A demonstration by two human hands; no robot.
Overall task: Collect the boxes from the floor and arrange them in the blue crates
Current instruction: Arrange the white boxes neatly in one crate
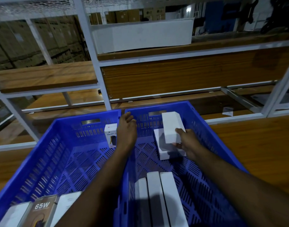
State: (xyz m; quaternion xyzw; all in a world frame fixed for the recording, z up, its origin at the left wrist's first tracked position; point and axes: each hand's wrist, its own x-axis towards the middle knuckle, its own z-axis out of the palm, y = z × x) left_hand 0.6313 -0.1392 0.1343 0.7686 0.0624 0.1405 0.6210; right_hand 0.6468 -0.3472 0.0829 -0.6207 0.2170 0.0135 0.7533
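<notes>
1. Two blue crates sit side by side on a wooden surface, the left crate point(42, 163) and the right crate point(210, 141), with their inner walls touching down the middle.
2. The right hand point(188, 145) is over the right crate, gripping a plain white box point(172, 126) by its near end. Thumb on top, other fingers curled underneath, so it's clamped on that box. The box is tilted up, far end pointing toward the back wall of the crate.
3. Right under it there's another white box with a dark panel point(168, 149) lying flat on the crate floor, near the far end.
4. The left hand point(126, 130) hovers right above the divide between the two crates, fingers loose and a bit spread, holding nothing.
5. Just left of that wrist, a white "HALLEY" box point(110, 134) stands upright against the far wall of the left crate.
6. Near end of the right crate: three white boxes point(156, 197) standing on edge in a row, pressed together.
7. Near-left corner of the left crate has a dark "65W" box point(40, 210) packed between white boxes, partly cut off by the frame.
8. Behind it all is a white metal rack point(91, 46) with wooden shelves, and a long white box point(142, 36) on an upper one.
</notes>
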